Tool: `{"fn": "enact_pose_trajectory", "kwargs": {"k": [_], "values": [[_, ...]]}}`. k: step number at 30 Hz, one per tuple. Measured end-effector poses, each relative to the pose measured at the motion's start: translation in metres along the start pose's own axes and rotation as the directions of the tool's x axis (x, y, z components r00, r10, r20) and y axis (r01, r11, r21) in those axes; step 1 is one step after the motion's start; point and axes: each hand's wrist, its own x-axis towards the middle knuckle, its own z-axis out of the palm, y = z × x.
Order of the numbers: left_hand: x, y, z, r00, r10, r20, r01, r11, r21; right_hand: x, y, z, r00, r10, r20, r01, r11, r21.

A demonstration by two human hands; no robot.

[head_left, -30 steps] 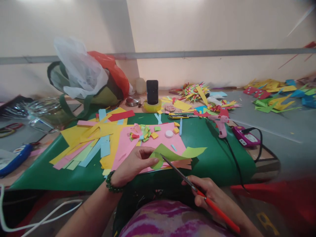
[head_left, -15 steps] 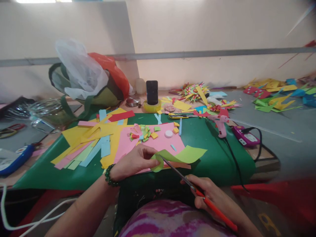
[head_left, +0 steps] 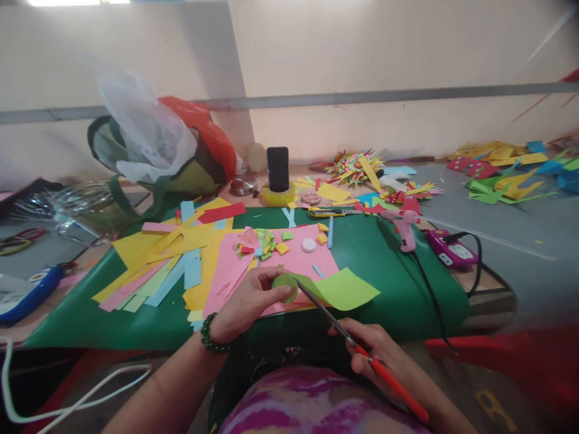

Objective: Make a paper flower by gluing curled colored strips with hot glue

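My left hand (head_left: 246,300) pinches a light green sheet of paper (head_left: 346,288) at its rounded cut end, thumb pressed on top, just above the near edge of the green mat (head_left: 398,289). My right hand (head_left: 384,358) grips red-handled scissors (head_left: 357,346); their blades reach up and left into the green paper next to my left thumb. Under the paper lies a pink sheet (head_left: 294,256) carrying small coloured scraps (head_left: 260,241) and a white cap (head_left: 309,245).
Yellow, blue and pink paper strips (head_left: 167,259) pile up at left. A pink glue gun (head_left: 404,226) with a black cable, a purple device (head_left: 450,250), a phone on a tape roll (head_left: 278,175), a utility knife (head_left: 332,212) and bags (head_left: 154,144) stand behind.
The green paper has turned in my left hand; its rounded end now shows under my thumb and the free flap lies flatter to the right. The scissors stay in the cut.
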Motion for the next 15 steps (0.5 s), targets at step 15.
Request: {"fn": "enact_pose_trajectory", "kwargs": {"k": [15], "values": [[0.0, 0.0087, -0.0064, 0.989, -0.109, 0.1, 0.085, 0.972, 0.221, 0.0015, -0.0055, -0.0007, 0.994, 0.094, 0.062, -0.095, 0.995, 0.007]]}}
